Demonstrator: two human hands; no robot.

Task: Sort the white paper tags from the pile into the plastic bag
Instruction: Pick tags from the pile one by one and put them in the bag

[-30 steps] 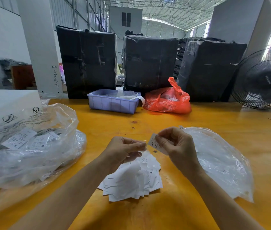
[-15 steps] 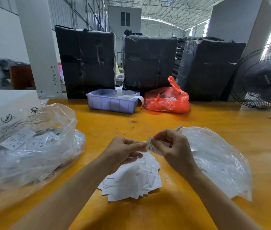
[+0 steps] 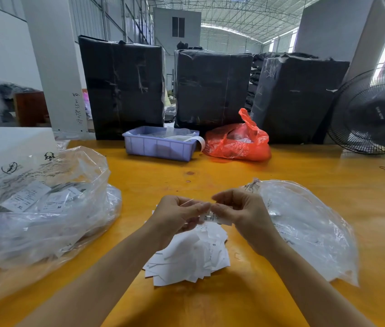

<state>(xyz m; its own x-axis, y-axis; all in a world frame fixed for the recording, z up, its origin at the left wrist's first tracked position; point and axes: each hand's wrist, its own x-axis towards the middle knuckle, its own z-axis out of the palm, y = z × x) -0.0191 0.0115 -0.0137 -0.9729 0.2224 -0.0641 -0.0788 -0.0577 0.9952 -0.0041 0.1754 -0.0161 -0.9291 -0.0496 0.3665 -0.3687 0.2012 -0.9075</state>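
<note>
A pile of white paper tags (image 3: 188, 257) lies on the yellow table (image 3: 210, 303) in front of me. Just above the pile, my left hand (image 3: 177, 215) and my right hand (image 3: 238, 213) meet fingertip to fingertip. My right hand pinches a small printed white tag (image 3: 212, 217); my left hand's curled fingers hold a thin white tag edge and touch the printed tag. A flat clear plastic bag (image 3: 309, 227) lies to the right of my right hand. A larger clear bag (image 3: 40, 204) with printed tags inside sits at the left.
A lilac plastic tray (image 3: 161, 145) and a red plastic bag (image 3: 238, 140) stand at the table's far side, before three black wrapped bales (image 3: 212, 88). A black fan (image 3: 375, 112) stands at the far right. A white sheet (image 3: 10, 142) lies at the left.
Both hands have come closer together and lower over the pile. The tag in my right hand has tipped down toward my left fingertips.
</note>
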